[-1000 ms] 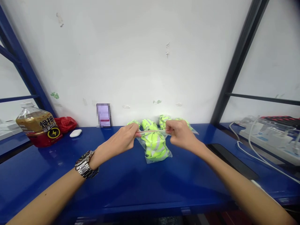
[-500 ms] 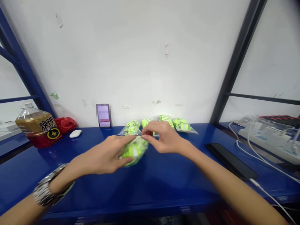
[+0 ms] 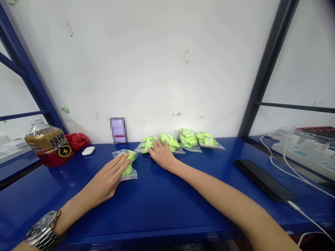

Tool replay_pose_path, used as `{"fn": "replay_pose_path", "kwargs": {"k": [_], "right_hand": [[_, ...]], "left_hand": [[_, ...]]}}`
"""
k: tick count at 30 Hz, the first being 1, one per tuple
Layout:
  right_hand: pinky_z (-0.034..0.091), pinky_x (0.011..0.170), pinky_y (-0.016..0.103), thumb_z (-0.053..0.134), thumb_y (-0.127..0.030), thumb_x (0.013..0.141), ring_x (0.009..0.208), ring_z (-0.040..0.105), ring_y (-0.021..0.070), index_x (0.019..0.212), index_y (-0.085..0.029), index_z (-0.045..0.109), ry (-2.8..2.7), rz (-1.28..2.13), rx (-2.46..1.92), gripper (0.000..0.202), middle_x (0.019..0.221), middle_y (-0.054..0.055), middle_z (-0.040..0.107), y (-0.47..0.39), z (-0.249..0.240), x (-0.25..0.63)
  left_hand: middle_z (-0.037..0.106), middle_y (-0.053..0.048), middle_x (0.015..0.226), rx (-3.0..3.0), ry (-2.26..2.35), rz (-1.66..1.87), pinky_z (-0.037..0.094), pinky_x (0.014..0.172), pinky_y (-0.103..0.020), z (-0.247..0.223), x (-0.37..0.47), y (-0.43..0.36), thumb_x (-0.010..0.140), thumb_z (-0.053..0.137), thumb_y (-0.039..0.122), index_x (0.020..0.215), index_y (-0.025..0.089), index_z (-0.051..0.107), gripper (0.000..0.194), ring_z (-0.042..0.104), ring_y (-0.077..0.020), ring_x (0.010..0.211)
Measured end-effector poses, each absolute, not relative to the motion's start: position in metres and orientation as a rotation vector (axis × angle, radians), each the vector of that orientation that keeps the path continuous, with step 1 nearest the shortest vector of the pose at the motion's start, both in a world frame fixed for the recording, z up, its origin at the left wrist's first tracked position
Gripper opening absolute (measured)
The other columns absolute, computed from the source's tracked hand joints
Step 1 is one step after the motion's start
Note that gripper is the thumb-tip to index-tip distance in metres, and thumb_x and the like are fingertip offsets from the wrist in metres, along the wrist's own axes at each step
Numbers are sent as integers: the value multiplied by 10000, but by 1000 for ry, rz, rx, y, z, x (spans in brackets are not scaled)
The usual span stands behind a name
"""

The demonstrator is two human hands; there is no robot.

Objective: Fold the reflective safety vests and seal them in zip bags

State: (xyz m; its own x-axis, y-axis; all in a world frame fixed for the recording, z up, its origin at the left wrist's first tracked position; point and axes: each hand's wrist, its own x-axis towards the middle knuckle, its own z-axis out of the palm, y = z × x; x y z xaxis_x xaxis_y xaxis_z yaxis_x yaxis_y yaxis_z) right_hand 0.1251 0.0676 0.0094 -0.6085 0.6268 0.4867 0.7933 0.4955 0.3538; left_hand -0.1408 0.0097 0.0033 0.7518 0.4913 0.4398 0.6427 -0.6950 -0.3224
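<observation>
Crowding could make my half-curled right fingers (image 3: 158, 149), whose hold I cannot tell, drag a neighbouring zip bag (image 3: 171, 140) with the fluorescent-fabric bag (image 3: 148, 140) beneath them, while another pouch (image 3: 132, 156) might skid under my open, flat-pressing left fingers (image 3: 117, 166).

Appears to be a workshop or similar work area; exact type not confirmed. Fitted with a plain blue bench (image 3: 162, 209) against a scuffed, marked white wall (image 3: 157, 69), between a blue metal upright (image 3: 34, 76) and a dark post (image 3: 269, 66). Supplied at right with a loaded power strip (image 3: 318, 167) and loose white cables (image 3: 300, 179). Not fitted out as a kitchen.
</observation>
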Motion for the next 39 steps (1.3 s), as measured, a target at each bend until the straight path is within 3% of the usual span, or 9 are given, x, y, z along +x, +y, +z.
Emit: {"fn": "replay_pose_path", "kwargs": {"k": [3, 6, 13, 16, 20, 26, 31, 39], "right_hand": [[347, 855, 441, 375, -46, 906, 963, 514, 267, 993, -122, 595, -2468, -782, -1241, 249, 958, 150, 630, 76, 13, 119], [348, 837, 440, 362, -40, 893, 964, 505, 281, 1007, -98, 585, -2425, -791, -1258, 257, 945, 171, 627, 74, 23, 127], [338, 882, 477, 485, -365, 914, 1022, 471, 316, 1024, -114, 584, -2432, -782, -1200, 292, 1037, 188, 613, 71, 23, 115], [318, 919, 483, 446, -195, 922, 1011, 504, 296, 1022, -104, 592, -2391, -706, -1318, 199, 1029, 186, 636, 82, 14, 95], [315, 917, 478, 380, -40, 893, 900, 571, 265, 971, -85, 600, -2358, -654, -1399, 238, 909, 172, 664, 94, 16, 94], [344, 751, 362, 340, -98, 933, 828, 602, 261, 996, -76, 555, -2239, -601, -1496, 225, 888, 181, 657, 82, 46, 137], [253, 573, 278, 319, -265, 992, 615, 545, 165, 859, -160, 559, -2258, -402, -1442, 294, 731, 57, 636, 50, 52, 160], [239, 534, 239, 404, -231, 955, 493, 448, 97, 656, -177, 479, -2214, 62, -1181, 313, 561, -12, 534, 15, 27, 177]], "left_hand": [[246, -89, 1560, -2547, -888, -474, 333, 1132, -500, 5, -138, 26, 886, 404, 98, 1523, 250, 112, 718, 278, -302, 1416], [275, -102, 1549, -2577, -909, -477, 324, 1137, -496, 6, -137, 49, 909, 417, 158, 1512, 225, 190, 647, 281, -296, 1416], [355, -114, 1511, -2555, -976, -577, 309, 1146, -504, -1, -130, 77, 906, 432, 229, 1469, 187, 317, 577, 306, -295, 1406], [358, -126, 1506, -2545, -974, -572, 318, 1145, -494, -3, -131, 74, 905, 422, 216, 1463, 169, 324, 569, 305, -296, 1406], [362, -141, 1500, -2521, -955, -586, 322, 1145, -493, -5, -134, 72, 895, 430, 200, 1460, 157, 313, 578, 305, -300, 1404], [362, -166, 1493, -2562, -938, -537, 306, 1144, -505, -1, -134, 89, 890, 422, 179, 1446, 127, 318, 568, 298, -296, 1406], [286, -140, 1539, -2609, -904, -426, 257, 1164, -474, 8, -127, 122, 911, 401, 220, 1459, 132, 293, 565, 223, -265, 1440], [199, -182, 1560, -2443, -918, -364, 154, 1159, -535, 13, -112, 134, 839, 461, 285, 1454, 86, 285, 670, 187, -322, 1442]]}}
